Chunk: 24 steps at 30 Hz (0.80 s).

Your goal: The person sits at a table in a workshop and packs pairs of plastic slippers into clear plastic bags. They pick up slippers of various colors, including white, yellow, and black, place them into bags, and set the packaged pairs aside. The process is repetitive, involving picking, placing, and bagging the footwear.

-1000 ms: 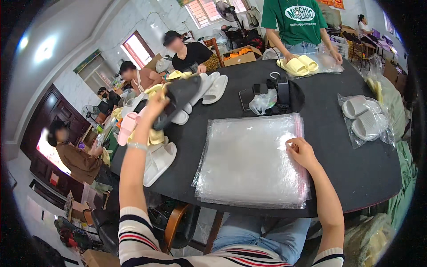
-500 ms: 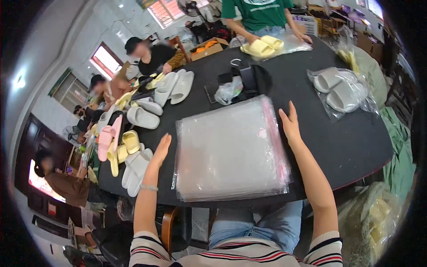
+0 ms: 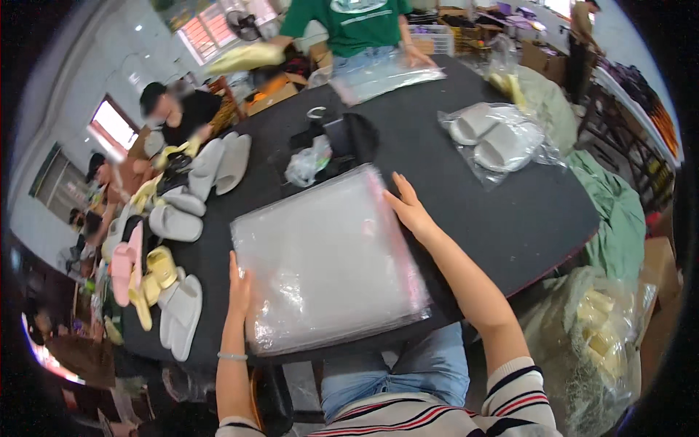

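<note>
Fingers extended and closed around nothing, my left hand [image 3: 240, 288] and right hand [image 3: 410, 207] flank the stack of clear bags [image 3: 320, 262] on the black table [image 3: 510, 233]. I judge this squaring-up, calling for even palm pressure. Beyond, a green shirt [image 3: 360, 25] bears pale print, partly cropped.

Holds left hand [image 3: 239, 285] at one side of a stack of clear plastic bags [image 3: 324, 262], right hand [image 3: 411, 207] at the pink-tinted other side, seemingly touching both. Has loose slippers [image 3: 175, 223] lying left on the black table [image 3: 502, 226], a bagged pale pair [image 3: 508, 147] to the right.
</note>
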{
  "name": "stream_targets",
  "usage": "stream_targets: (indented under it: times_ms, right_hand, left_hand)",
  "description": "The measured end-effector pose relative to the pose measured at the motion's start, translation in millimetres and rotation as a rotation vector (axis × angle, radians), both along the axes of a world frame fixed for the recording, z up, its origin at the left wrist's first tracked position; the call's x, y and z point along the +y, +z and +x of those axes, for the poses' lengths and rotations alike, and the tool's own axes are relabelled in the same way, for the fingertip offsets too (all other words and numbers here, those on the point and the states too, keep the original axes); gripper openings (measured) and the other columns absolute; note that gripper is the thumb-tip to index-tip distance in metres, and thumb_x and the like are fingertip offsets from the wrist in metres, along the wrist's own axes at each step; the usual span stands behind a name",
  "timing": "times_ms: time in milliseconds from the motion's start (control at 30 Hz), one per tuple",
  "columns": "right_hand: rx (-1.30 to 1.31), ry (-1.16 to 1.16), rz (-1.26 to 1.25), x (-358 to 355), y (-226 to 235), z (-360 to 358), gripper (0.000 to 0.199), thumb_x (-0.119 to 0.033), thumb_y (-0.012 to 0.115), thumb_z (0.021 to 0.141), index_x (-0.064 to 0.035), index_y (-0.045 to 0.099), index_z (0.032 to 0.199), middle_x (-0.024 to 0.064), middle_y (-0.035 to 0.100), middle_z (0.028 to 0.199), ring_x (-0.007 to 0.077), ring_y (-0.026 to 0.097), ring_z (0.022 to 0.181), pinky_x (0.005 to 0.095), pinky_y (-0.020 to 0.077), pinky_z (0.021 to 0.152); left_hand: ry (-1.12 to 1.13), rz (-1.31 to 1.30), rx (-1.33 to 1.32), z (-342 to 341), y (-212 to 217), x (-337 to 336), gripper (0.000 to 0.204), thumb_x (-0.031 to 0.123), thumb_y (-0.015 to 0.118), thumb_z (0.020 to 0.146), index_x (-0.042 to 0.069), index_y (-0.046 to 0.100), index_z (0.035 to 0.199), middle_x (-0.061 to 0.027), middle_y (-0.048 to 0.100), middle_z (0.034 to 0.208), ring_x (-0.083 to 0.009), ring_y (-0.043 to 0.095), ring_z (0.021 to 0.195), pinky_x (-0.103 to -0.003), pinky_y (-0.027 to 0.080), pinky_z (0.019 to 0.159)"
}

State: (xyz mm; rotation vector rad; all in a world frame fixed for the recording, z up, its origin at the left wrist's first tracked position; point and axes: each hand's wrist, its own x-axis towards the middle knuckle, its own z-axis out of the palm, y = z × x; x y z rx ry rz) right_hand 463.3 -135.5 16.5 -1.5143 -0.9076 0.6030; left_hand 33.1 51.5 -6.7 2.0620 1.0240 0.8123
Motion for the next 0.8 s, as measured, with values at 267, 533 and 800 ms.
stream_targets:
  times_ms: [267,533,800]
  right_hand:
    - [-0.979,-0.773,-0.600,-66.2,11.7,115.1,0.064,-0.017,0.072,0.070,-0.0153,0.051,0.131,0.0156,0.037,0.146,0.0316,0.032,0.137,0.0488,0.0249,0.111]
    - [-1.016,-0.880,-0.567,-80.0,-18.7,161.5,0.020,-0.017,0.063,0.080,-0.0151,0.067,0.100,0.0029,0.064,0.106,0.0261,0.056,0.109,0.0442,0.0447,0.088]
    - [-0.856,-0.714,-0.106,-80.6,50.2,116.6,0.012,-0.018,0.060,0.088,-0.0098,0.067,0.094,0.0113,0.068,0.089,0.0337,0.065,0.080,0.0424,0.0511,0.070]
  left_hand:
    - [-0.019,0.109,0.219,10.5,5.7,-12.8,0.044,0.016,0.050,0.096,0.006,0.047,0.138,-0.0211,0.039,0.145,-0.0340,0.035,0.135,-0.039,0.025,0.112]
    - [-0.044,0.128,0.203,15.5,2.5,-9.4,0.044,0.020,0.053,0.094,0.010,0.050,0.136,-0.0243,0.039,0.144,-0.0383,0.035,0.135,-0.041,0.026,0.112]
    - [0.041,0.175,0.255,4.7,-5.0,-11.2,0.045,0.024,0.056,0.092,0.015,0.051,0.136,-0.0261,0.041,0.141,-0.0396,0.039,0.131,-0.041,0.030,0.109]
